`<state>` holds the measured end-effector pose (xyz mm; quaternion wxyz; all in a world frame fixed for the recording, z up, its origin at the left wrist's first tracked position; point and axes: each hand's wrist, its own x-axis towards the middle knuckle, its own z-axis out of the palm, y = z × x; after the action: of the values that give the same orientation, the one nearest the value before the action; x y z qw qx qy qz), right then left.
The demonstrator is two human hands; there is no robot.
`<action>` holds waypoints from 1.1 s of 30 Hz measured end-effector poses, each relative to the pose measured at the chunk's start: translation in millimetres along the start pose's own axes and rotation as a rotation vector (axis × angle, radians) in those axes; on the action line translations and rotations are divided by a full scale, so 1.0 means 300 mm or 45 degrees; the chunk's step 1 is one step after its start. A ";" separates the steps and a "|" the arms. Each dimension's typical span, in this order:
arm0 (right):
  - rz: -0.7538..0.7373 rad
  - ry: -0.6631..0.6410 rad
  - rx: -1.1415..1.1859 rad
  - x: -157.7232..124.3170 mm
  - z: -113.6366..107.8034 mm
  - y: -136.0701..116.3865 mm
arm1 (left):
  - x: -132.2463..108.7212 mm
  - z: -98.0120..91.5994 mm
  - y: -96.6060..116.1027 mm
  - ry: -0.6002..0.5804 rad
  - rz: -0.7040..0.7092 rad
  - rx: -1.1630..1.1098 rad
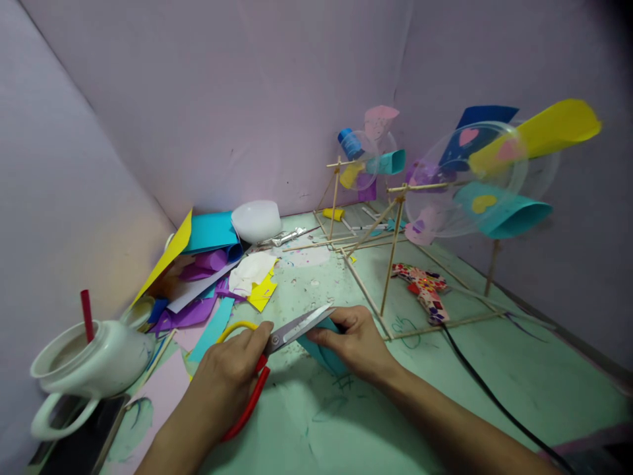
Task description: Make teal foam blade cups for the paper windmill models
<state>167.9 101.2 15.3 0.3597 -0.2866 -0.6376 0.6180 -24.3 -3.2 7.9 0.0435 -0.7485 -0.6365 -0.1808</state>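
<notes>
Scissors (277,349) in left hand (232,376) bite teal paper (324,353) — open mat (346,422) below.

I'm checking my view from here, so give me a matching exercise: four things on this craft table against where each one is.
Things:
1. scissors
2. teal paper piece
3. white jug
4. glue gun

Places:
A. far left, red stick inside
B. in the left hand
C. under the stick frame, cord attached
D. pinched by the right hand

Pairs: 1-B, 2-D, 3-A, 4-C
</notes>
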 end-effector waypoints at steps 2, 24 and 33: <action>0.019 0.015 0.001 0.002 -0.001 0.005 | -0.003 0.007 -0.001 0.020 -0.009 -0.038; 0.443 -0.028 0.434 0.027 -0.018 0.036 | 0.069 -0.041 -0.138 -0.236 -0.970 0.405; 0.366 -0.360 0.317 0.012 0.005 0.063 | 0.048 -0.023 0.110 0.365 -0.141 -0.570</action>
<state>163.2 104.7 -3.0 0.2076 -0.2386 -0.5531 0.7708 7.8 2.0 24.3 -0.0433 -0.6703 -0.6081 -0.4232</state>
